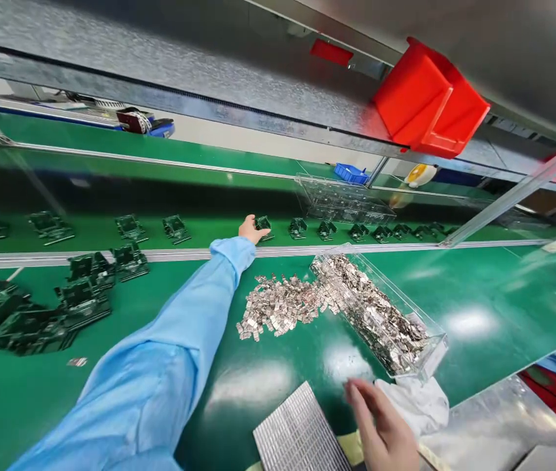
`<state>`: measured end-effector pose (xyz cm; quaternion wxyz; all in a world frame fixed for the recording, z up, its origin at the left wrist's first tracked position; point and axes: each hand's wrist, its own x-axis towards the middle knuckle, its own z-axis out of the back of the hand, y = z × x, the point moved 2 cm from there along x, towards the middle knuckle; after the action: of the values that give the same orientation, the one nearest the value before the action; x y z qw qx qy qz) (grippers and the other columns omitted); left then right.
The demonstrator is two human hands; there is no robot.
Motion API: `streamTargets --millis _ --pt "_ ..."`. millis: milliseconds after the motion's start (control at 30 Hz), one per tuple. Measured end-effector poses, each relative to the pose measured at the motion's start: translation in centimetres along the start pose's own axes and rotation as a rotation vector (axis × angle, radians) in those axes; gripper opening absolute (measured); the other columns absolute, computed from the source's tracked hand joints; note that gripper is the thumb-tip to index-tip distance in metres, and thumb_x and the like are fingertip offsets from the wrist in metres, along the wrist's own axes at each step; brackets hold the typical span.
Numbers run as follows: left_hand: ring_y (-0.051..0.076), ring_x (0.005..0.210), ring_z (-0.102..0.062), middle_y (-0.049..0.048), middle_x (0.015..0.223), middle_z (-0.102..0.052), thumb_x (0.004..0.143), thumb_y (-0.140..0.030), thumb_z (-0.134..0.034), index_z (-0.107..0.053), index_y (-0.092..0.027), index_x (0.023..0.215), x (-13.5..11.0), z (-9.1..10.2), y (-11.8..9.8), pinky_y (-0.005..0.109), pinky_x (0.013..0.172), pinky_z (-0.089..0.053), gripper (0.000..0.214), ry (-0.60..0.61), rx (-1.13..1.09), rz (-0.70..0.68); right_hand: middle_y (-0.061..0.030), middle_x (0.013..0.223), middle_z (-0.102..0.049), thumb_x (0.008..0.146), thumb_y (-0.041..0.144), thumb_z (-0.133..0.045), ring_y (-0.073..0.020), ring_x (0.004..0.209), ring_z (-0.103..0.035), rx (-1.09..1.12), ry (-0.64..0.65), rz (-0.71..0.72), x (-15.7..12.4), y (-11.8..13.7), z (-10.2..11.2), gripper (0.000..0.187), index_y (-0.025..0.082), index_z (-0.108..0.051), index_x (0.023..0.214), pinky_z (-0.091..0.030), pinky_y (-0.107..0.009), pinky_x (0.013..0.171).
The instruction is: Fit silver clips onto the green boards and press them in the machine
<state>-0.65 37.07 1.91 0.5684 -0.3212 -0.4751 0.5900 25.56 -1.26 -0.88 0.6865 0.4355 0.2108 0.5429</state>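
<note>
My left hand [249, 231], at the end of a blue sleeve, reaches to the green strip beyond the metal rail. Its fingers are closed on a small green circuit board [263, 227] in the row there. Low in the view, my right hand [384, 428] is slightly blurred, thumb and forefinger tips close together; whatever may be between them cannot be made out. Left of it lies a ridged silvery metal plate [300, 432]. Ahead, small silvery metal pieces [278, 304] form a loose pile, spilling from a clear plastic box [425, 360] full of the same pieces.
More circuit boards [82, 294] are clustered on the left of the green table; others [327, 229] line the strip. A clear tray [347, 201] stands behind. Overhead, a red bin [430, 101] rests on the metal shelf. White cloth [418, 402] lies by my right hand.
</note>
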Motion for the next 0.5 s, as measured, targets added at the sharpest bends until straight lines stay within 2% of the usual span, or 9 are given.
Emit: streamTargets --millis 67,100,167,233,300,367,433,500 --pt "0.03 0.121 -0.057 0.0228 0.137 -0.051 0.069 -0.028 -0.077 -0.038 -0.013 0.138 -0.4 -1.9 0.5 0.038 0.095 -0.05 0.081 -0.003 -0.044 -0.045 -0.0091 0.092 -0.072 0.084 0.053 -0.056 -0.0234 0.078 -0.069 -0.011 0.055 0.016 4.2 0.6 -2.5 0.041 0.018 -0.07 0.101 -0.057 -0.032 0.072" --pt "0.03 0.124 -0.055 0.0224 0.141 -0.047 0.072 -0.029 -0.075 -0.035 -0.014 0.14 -1.0 -2.2 0.9 0.038 0.095 -0.05 0.081 -0.016 -0.058 -0.078 -0.0095 0.089 -0.071 0.085 0.053 -0.054 -0.0228 0.076 -0.068 -0.05 0.071 0.041 6.1 0.9 -3.6 0.044 0.017 -0.069 0.103 -0.057 -0.033 0.07" --pt "0.028 0.129 -0.05 0.0196 0.145 -0.042 0.076 -0.027 -0.071 -0.036 -0.018 0.14 -2.8 -1.1 2.0 0.038 0.099 -0.048 0.074 -0.071 -0.057 -0.149 -0.0084 0.085 -0.068 0.086 0.053 -0.049 -0.021 0.068 -0.065 -0.207 0.088 0.108 9.2 1.4 -5.4 0.048 0.016 -0.068 0.109 -0.055 -0.033 0.065" --pt "0.027 0.134 -0.044 0.0155 0.148 -0.038 0.077 -0.024 -0.068 -0.042 -0.021 0.136 -4.8 1.8 3.2 0.041 0.106 -0.043 0.064 -0.155 -0.012 -0.218 -0.0065 0.085 -0.064 0.087 0.053 -0.046 -0.0197 0.064 -0.062 -0.419 0.088 0.178 11.0 1.5 -6.9 0.047 0.019 -0.068 0.11 -0.052 -0.034 0.064" --pt "0.028 0.142 -0.031 0.0123 0.153 -0.03 0.078 -0.022 -0.067 -0.045 -0.022 0.133 -6.3 5.9 4.4 0.044 0.114 -0.032 0.06 -0.252 0.065 -0.277 -0.0056 0.089 -0.063 0.089 0.052 -0.043 -0.0206 0.069 -0.063 -0.582 0.06 0.23 12.0 1.1 -7.7 0.044 0.022 -0.069 0.107 -0.049 -0.034 0.064" --pt "0.028 0.147 -0.016 0.0109 0.158 -0.017 0.077 -0.023 -0.068 -0.044 -0.021 0.134 -6.7 10.3 5.3 0.045 0.119 -0.021 0.062 -0.392 0.176 -0.291 -0.0058 0.091 -0.063 0.09 0.051 -0.039 -0.0222 0.076 -0.064 -0.626 0.048 0.272 12.5 0.4 -8.1 0.043 0.023 -0.07 0.102 -0.048 -0.033 0.065" --pt "0.031 0.148 -0.007 0.0133 0.159 -0.008 0.075 -0.025 -0.07 -0.04 -0.019 0.137 -6.0 13.9 6.1 0.047 0.119 -0.016 0.069 -0.536 0.272 -0.211 -0.0063 0.086 -0.062 0.088 0.052 -0.038 -0.0231 0.076 -0.064 -0.592 0.062 0.286 12.8 -0.5 -8.1 0.046 0.021 -0.071 0.097 -0.048 -0.034 0.064" --pt "0.034 0.146 -0.015 0.0192 0.155 -0.019 0.075 -0.027 -0.071 -0.039 -0.017 0.136 -4.6 16.1 6.8 0.05 0.116 -0.021 0.07 -0.613 0.305 -0.092 -0.007 0.08 -0.062 0.085 0.054 -0.038 -0.0244 0.074 -0.064 -0.561 0.049 0.269 12.9 -1.1 -7.9 0.049 0.02 -0.072 0.092 -0.049 -0.036 0.065"
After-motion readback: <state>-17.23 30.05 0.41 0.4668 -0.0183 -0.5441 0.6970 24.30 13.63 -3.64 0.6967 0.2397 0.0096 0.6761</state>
